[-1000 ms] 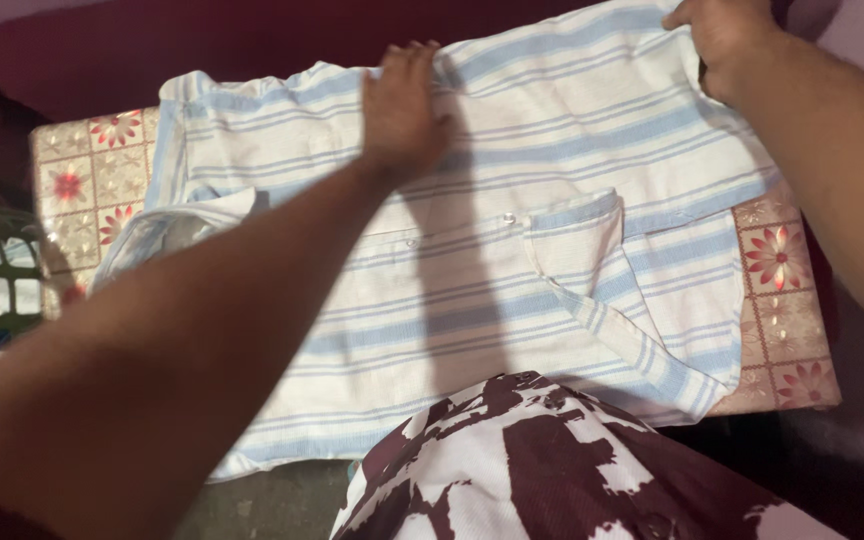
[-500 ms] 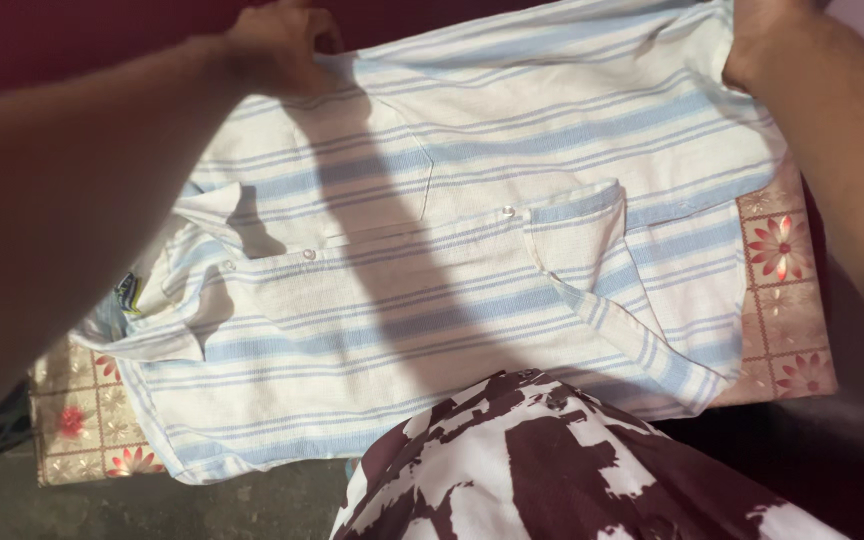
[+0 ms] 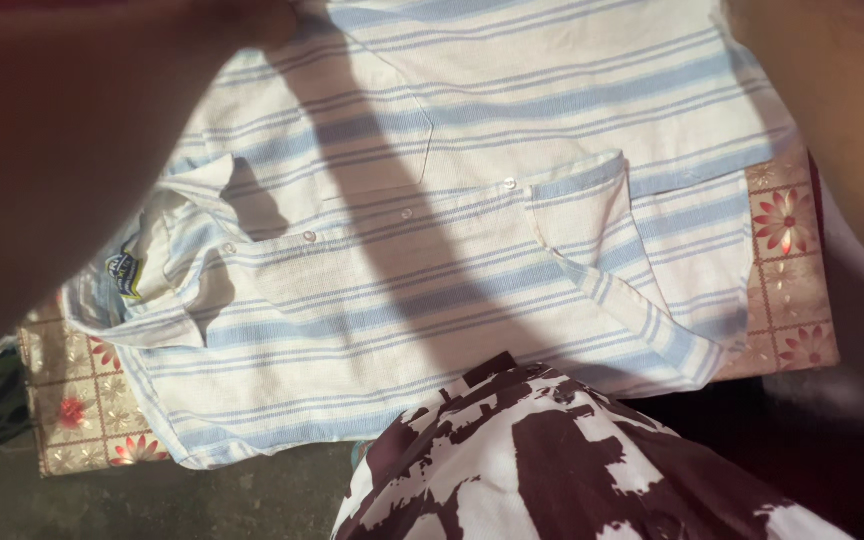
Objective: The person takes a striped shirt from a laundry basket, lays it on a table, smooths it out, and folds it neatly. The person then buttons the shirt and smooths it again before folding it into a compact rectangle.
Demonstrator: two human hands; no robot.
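While the shirt [image 3: 472,250] lies spread front-up across the tabletop [image 3: 787,300], both forearms reach over it toward its far edge. Shirt: white w/ pale blue stripes, buttoned placket running left-right through the middle, chest pocket [image 3: 377,150] above the placket, collar [image 3: 152,290] at the left end w/ a small label inside. One short sleeve [image 3: 632,290] is folded diagonally over the front, right of centre.

Left hand [image 3: 252,20]: at top edge of view, dark and blurred, resting at the shirt's far edge near the shoulder. Fingers not discernible; cannot tell if gripping or flat. Its forearm fills the upper-left corner and throws a shadow band across the fabric.

Right hand: out of view past the top-right corner; only the forearm [image 3: 842,110] shows, over the shirt's far right part. Finger state cannot be told.

Tabletop: floral-patterned cover, beige w/ red flowers, exposed at right edge and at lower left [image 3: 77,400]. The wearer's own maroon-and-white patterned garment [image 3: 552,460] fills bottom centre, overlapping the shirt's near edge in view.
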